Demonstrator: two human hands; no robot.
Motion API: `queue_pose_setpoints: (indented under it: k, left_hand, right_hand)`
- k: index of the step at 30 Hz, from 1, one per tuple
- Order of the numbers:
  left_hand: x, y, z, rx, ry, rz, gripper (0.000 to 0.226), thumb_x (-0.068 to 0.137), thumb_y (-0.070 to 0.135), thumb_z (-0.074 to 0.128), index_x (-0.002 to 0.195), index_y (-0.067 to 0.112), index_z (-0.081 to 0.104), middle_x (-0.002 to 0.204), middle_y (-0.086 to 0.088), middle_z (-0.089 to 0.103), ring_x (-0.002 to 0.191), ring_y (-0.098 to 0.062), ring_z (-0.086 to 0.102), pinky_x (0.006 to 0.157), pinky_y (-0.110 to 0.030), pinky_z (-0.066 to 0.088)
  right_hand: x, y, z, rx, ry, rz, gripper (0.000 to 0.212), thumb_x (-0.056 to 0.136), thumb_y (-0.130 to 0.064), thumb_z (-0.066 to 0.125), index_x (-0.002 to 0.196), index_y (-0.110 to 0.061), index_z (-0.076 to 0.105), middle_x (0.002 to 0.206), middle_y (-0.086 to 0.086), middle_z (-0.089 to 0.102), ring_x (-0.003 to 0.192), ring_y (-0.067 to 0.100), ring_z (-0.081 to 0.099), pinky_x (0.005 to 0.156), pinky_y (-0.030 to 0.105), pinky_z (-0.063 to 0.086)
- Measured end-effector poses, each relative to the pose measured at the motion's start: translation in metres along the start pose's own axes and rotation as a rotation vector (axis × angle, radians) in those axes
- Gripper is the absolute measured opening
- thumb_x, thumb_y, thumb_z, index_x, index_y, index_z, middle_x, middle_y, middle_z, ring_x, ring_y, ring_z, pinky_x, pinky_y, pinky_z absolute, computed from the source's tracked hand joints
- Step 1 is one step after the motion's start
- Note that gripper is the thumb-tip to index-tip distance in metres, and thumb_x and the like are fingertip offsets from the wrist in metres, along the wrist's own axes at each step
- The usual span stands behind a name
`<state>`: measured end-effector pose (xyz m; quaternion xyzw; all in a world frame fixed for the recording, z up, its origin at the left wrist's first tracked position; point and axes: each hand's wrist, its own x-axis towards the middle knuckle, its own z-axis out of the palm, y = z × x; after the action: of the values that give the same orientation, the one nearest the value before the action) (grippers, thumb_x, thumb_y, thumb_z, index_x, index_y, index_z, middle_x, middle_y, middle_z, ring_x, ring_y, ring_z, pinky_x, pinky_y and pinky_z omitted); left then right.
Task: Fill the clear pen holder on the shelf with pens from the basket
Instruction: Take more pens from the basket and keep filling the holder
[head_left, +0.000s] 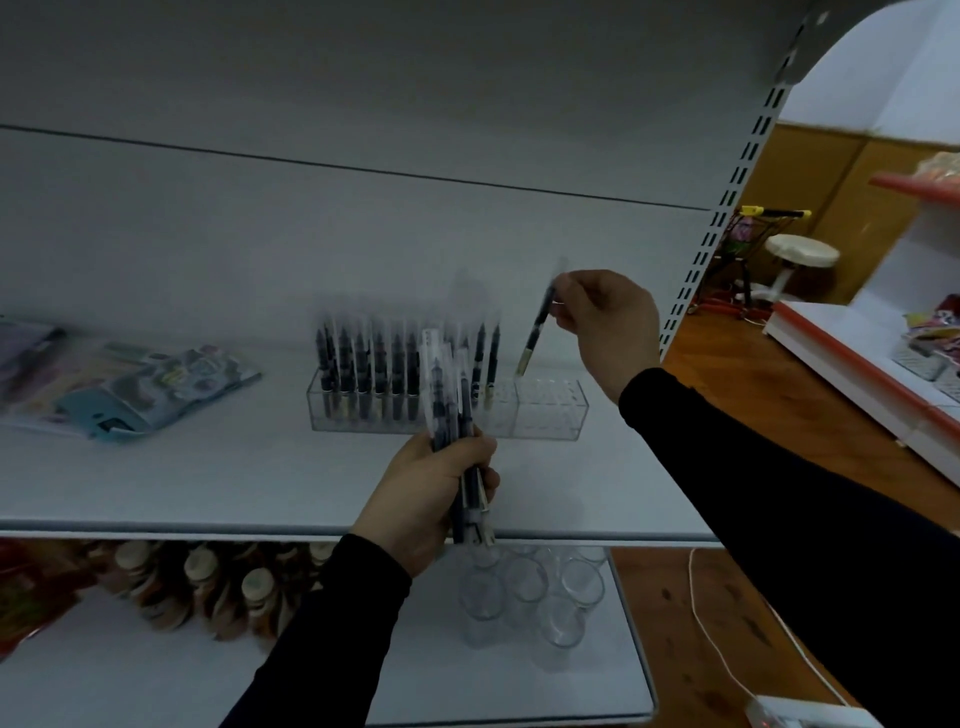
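Nearest you, your left hand (434, 491) is clenched around a bundle of spare pens (457, 441), held in front of the shelf edge (208, 525). Your right hand (605, 325) pinches a single pen (537, 327) near its top, tip tilted down just above the clear pen holder (550, 410), whose right end looks unfilled. The pens appear light, rigid and smooth: judge them prone to slip; pinch high on the barrel. No basket visible.

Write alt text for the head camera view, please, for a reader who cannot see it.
The right hand lowers one pen toward the empty right end of a clear pen holder on a white shelf. The left hand grips a bundle of pens.
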<state>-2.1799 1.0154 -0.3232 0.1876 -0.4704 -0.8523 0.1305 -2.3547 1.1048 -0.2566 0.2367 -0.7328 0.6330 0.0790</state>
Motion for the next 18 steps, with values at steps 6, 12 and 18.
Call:
queue_pose_setpoints:
  k: [6,12,18]
  left_hand:
    - [0.001,0.003,-0.001,-0.027,-0.008,0.017,0.01,0.088,0.002,0.059,0.081,0.008,0.055,0.065,-0.007,0.052,0.057,-0.02,0.054,0.051,-0.025,0.049]
    - [0.001,0.005,-0.004,-0.037,-0.019,0.036,0.01,0.088,0.001,0.059,0.083,0.009,0.054,0.067,-0.006,0.053,0.059,-0.02,0.054,0.052,-0.026,0.049]
    - [0.001,0.006,-0.005,-0.03,-0.029,0.043,0.01,0.088,0.002,0.059,0.083,0.008,0.053,0.067,-0.006,0.052,0.057,-0.019,0.054,0.051,-0.026,0.049]
  right_hand:
    - [0.002,0.004,0.013,-0.138,-0.025,-0.072,0.009,0.096,-0.023,0.06,0.093,-0.019,0.067,0.08,-0.012,0.067,0.076,0.002,0.068,0.078,0.022,0.058]
    - [0.002,0.006,0.019,-0.131,-0.04,-0.075,0.008,0.096,-0.024,0.06,0.092,-0.019,0.065,0.079,-0.012,0.067,0.077,0.005,0.068,0.079,0.023,0.058]
    - [0.001,0.014,0.025,-0.222,-0.071,-0.087,0.014,0.096,-0.025,0.06,0.093,-0.015,0.069,0.081,-0.004,0.069,0.079,0.011,0.07,0.078,0.024,0.058]
